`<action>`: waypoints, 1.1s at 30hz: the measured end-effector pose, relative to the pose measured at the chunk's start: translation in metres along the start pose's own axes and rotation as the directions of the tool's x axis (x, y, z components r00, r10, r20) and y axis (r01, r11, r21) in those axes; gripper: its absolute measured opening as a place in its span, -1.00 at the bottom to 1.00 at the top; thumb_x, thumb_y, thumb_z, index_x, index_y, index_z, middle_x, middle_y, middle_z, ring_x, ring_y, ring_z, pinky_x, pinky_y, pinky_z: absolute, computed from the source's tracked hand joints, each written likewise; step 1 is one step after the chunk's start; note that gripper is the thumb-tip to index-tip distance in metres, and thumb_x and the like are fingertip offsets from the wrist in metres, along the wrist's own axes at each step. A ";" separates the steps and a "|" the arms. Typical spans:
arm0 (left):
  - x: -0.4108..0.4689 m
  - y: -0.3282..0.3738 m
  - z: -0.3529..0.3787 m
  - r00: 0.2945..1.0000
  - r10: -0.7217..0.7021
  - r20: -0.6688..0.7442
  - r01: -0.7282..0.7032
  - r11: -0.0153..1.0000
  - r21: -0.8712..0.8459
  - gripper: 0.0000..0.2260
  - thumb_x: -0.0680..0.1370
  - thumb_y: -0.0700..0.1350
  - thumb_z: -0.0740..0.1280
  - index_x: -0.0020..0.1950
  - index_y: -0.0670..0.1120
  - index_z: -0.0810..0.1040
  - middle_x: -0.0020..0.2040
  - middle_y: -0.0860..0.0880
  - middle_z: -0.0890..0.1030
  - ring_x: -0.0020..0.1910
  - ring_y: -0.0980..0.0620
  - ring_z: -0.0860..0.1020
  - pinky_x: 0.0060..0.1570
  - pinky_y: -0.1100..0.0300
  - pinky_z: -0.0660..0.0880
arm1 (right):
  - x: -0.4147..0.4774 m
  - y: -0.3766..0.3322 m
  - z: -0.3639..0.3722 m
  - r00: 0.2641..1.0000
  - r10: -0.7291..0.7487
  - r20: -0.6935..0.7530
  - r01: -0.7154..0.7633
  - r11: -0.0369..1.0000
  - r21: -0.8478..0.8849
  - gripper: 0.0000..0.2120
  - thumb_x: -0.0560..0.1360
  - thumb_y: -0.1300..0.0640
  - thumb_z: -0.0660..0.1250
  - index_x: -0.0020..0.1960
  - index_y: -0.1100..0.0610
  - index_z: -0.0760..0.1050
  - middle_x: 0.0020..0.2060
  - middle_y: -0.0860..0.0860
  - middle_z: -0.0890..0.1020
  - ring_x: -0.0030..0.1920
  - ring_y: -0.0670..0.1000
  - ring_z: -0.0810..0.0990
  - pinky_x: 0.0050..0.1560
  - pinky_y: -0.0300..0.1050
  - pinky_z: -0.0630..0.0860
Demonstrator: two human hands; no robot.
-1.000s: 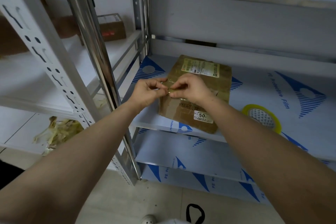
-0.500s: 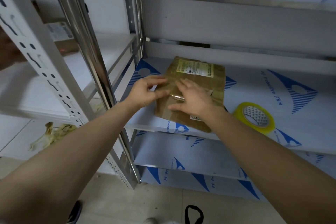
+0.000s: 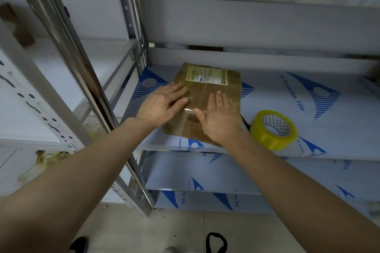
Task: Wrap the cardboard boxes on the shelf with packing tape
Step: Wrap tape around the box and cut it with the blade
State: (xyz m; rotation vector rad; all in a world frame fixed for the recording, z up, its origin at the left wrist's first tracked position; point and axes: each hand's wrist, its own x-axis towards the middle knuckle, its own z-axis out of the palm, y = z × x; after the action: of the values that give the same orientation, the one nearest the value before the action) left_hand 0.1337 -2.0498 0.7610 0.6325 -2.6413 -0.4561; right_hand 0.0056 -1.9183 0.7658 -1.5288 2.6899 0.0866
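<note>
Cardboard box (image 3: 213, 88) lying flat at shelf (image 3: 267, 96) front. Left grip (image 3: 162, 104) and right grip (image 3: 220, 121) spread flat on top, fingers straight, clasping nothing. Yellow tape roll (image 3: 273, 129) just beside, rightward. Near corner hidden under right grip; label (image 3: 206, 76) print unreadable.

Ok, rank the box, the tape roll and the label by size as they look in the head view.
1. Box: largest, even partly covered.
2. Tape roll.
3. Label on the box: smallest. It lies farther back than the roll, so that gap is less sure.
</note>
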 end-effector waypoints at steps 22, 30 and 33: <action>0.034 0.014 0.025 0.867 -0.491 -0.085 0.496 0.867 0.045 -0.67 0.66 0.05 0.05 0.16 -0.19 0.40 0.06 -0.20 0.55 0.03 -0.20 0.53 -0.16 0.08 0.34 | 0.030 0.041 0.011 0.887 0.394 0.239 -0.333 0.189 0.924 -0.49 0.55 -0.14 0.24 0.36 0.15 0.31 0.25 0.09 0.52 0.22 0.13 0.52 0.25 0.08 0.45; 0.037 0.016 0.025 0.840 -0.542 -0.021 0.541 0.837 0.077 -0.64 0.67 0.03 0.02 0.29 -0.19 0.34 0.18 -0.22 0.51 0.14 -0.20 0.50 -0.06 0.02 0.37 | 0.028 0.040 0.007 0.881 0.434 0.190 -0.346 0.315 0.884 -0.57 0.64 -0.06 0.08 0.35 0.22 0.30 0.28 0.16 0.49 0.26 0.18 0.47 0.18 0.00 0.39; 0.040 0.024 0.021 0.842 -0.537 -0.046 0.521 0.789 0.327 -0.58 0.67 -0.06 0.02 0.51 -0.16 0.15 0.50 -0.19 0.22 0.50 -0.16 0.15 0.45 -0.13 0.00 | 0.029 0.054 0.005 0.888 0.403 0.221 -0.356 0.299 0.885 -0.52 0.65 -0.09 -0.02 0.37 0.22 0.35 0.31 0.17 0.47 0.30 0.18 0.44 0.30 0.02 0.36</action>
State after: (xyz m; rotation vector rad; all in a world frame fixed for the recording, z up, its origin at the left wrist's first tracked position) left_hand 0.0832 -2.0441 0.7640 1.5117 -2.5726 -0.1716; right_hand -0.0554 -1.9152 0.7602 -0.4909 2.2521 -1.2304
